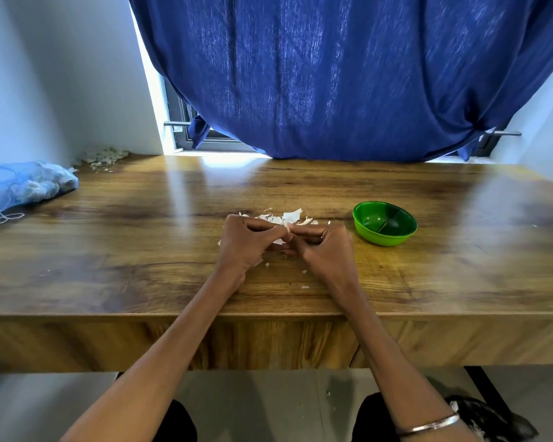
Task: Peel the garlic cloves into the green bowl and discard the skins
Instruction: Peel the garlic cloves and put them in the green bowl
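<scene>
Both forearms are reaching over the table edge, a bangle sitting on the right wrist. Left hand and right hand are meeting fingertip to fingertip, pinching a pale clove between them, mostly hidden by the curled fingers. Skins are lying just beyond and under the fingers. Right of the fingers, near but apart, a green bowl is sitting upright. Far to the left a blue net bag is lying, with more skins beyond it.
</scene>
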